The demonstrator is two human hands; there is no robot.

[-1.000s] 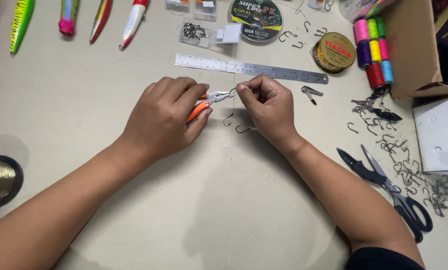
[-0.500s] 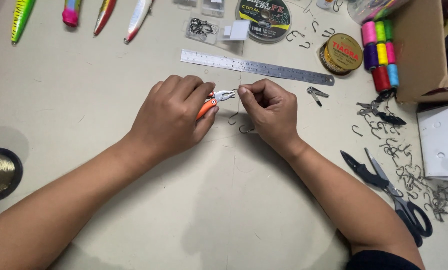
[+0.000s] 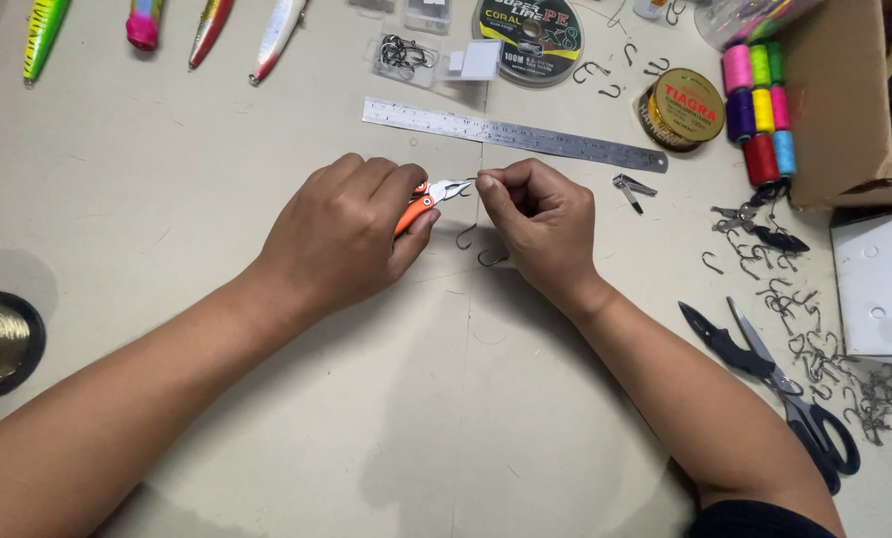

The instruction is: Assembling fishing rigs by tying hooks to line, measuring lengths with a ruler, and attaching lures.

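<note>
Head view, seen from above. Left hand [image 3: 341, 231] wrapped around small pliers [image 3: 428, 196] with orange handles, fingers closed on the handles, metal nose pointing toward 3 o'clock. Right hand [image 3: 537, 221] at 3 o'clock of the pliers, thumb and forefinger pinched together on something too small to identify, just at the plier nose. Two loose hooks [image 3: 478, 245] flat on the table [image 3: 217, 130], at 6 o'clock of the plier nose, between both hands. Steel ruler [image 3: 513, 134] at 12 o'clock of the hands. Black scissors [image 3: 776, 391] and a scatter of further hooks at 4 o'clock. Thread spools [image 3: 760, 110] and line reels at 1 o'clock; fishing lures along the top edge at 11 o'clock.

Handling, as judged: hooks light, stiff, thin wire, sharp at the point, easily dropped. Best held at the shank, away from point and barb. Pliers light and rigid; hold by the orange handles.
</note>
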